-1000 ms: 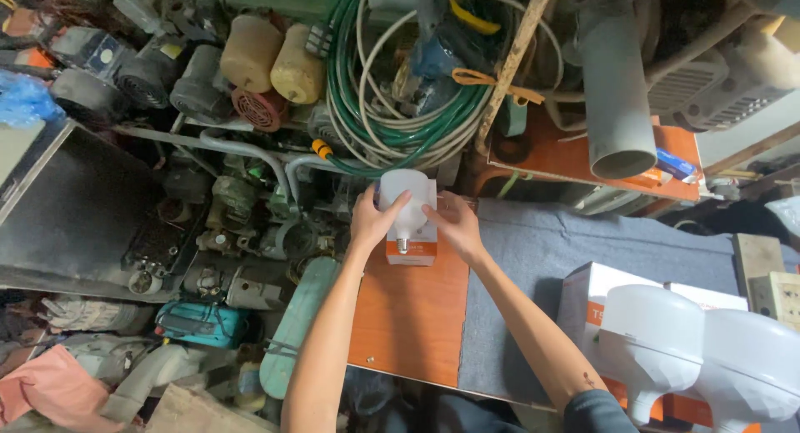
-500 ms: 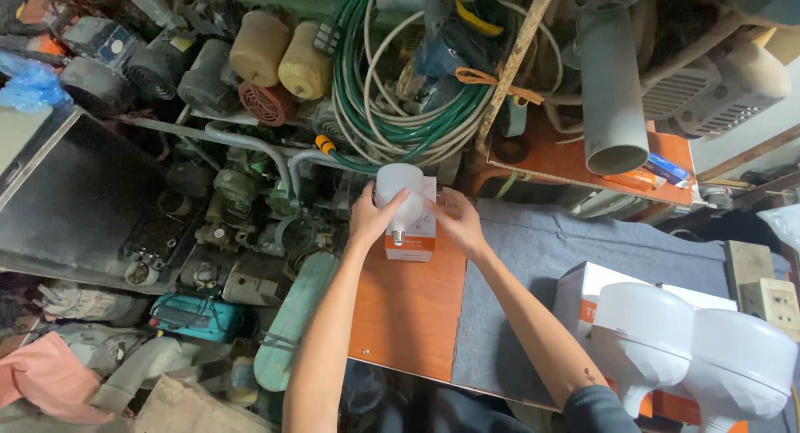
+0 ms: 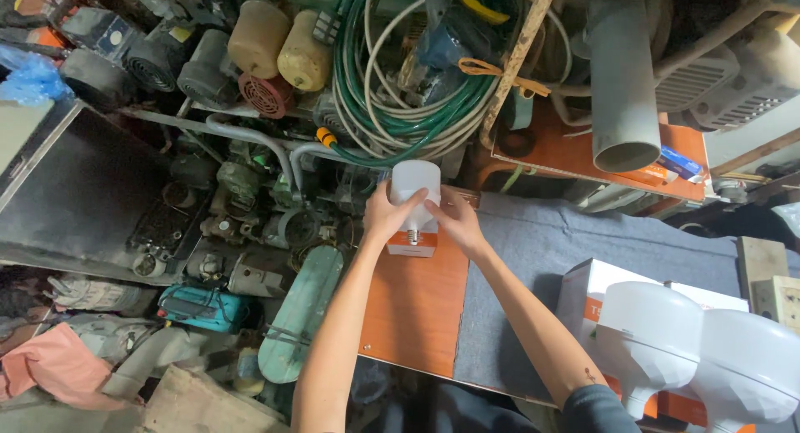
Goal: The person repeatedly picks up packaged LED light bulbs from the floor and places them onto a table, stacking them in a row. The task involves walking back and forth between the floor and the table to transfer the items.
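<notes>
- the big white plastic lamp bulb (image 3: 414, 185) with a metal screw base stands over a small orange-white carton box (image 3: 412, 243), at the far edge of the orange wooden board (image 3: 417, 308).
- left hand (image 3: 385, 216) and right hand (image 3: 454, 223) clasp the bulb from both sides.

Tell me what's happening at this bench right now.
A person holds a large white bulb with both hands, left hand and right hand, its screw base pointing down into a small orange and white box on the orange board. Two more white bulbs sit on boxes at the lower right, on the grey cloth. Coiled green hose and old motors crowd behind.
</notes>
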